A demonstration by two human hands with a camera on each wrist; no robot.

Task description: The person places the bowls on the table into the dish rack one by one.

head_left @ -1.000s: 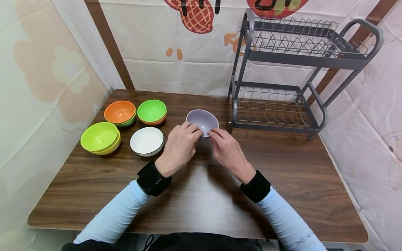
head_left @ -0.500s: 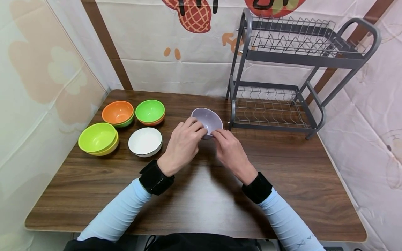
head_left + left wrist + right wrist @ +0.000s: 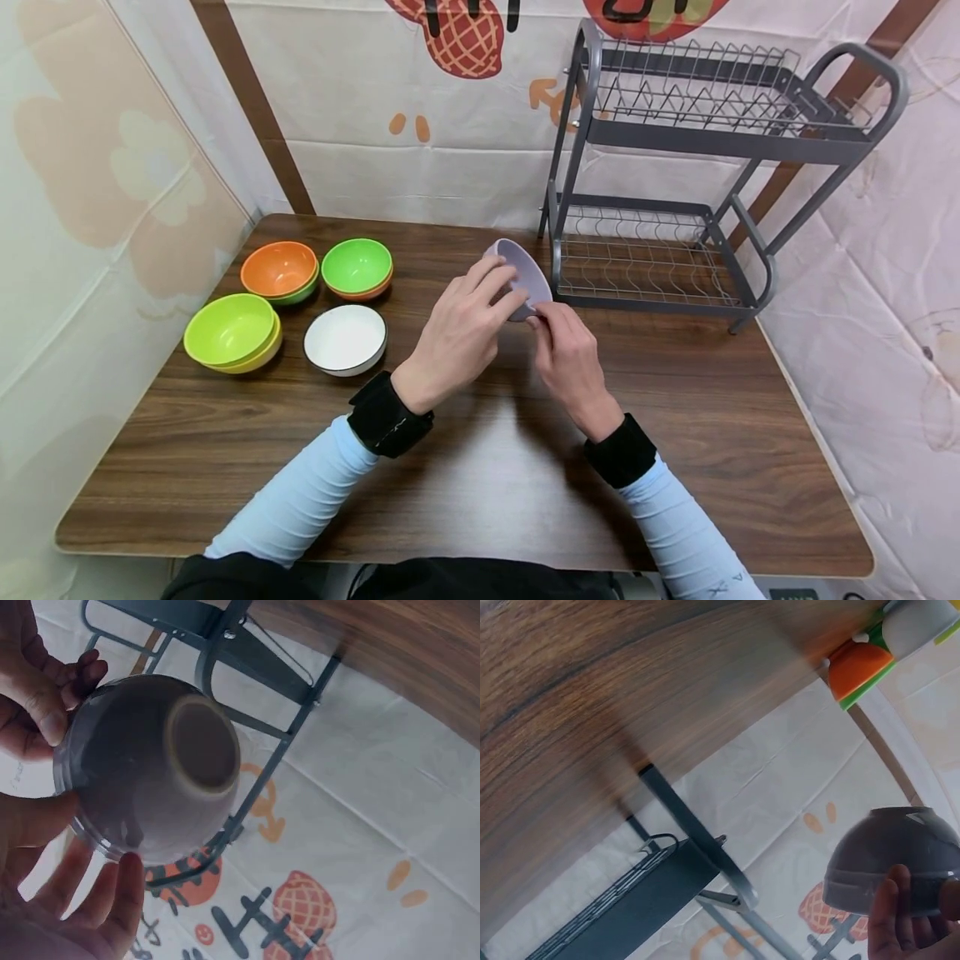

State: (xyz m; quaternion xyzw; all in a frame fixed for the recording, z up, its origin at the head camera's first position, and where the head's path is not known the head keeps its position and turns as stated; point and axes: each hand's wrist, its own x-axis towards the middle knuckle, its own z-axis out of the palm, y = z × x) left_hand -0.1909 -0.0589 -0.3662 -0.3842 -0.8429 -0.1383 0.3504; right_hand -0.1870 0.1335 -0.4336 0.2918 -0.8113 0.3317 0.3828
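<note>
A small light purple bowl [image 3: 534, 273] is raised off the table and tipped on its side in the head view. Its opening faces the left hand, and its grey-looking underside with a round foot [image 3: 202, 746] shows in the left wrist view. My left hand [image 3: 463, 327] holds the near-left rim, thumb on the outer wall and the other fingers spread across the mouth. On the near-right side, my right hand [image 3: 572, 357] pinches the rim between thumb and fingers. The bowl [image 3: 891, 847] also appears at lower right in the right wrist view.
A two-tier grey dish rack [image 3: 727, 143] stands at back right, close to the bowl. At left are an orange bowl [image 3: 279, 267] on a green one, a green bowl [image 3: 357, 263] on an orange one, a lime bowl [image 3: 228, 327] on a yellow one, and a white bowl [image 3: 345, 337].
Both hands have moved right with the purple bowl, which has gone from nearly upright to tipped on its side. The left hand's fingers have spread. The other bowls stay put.
</note>
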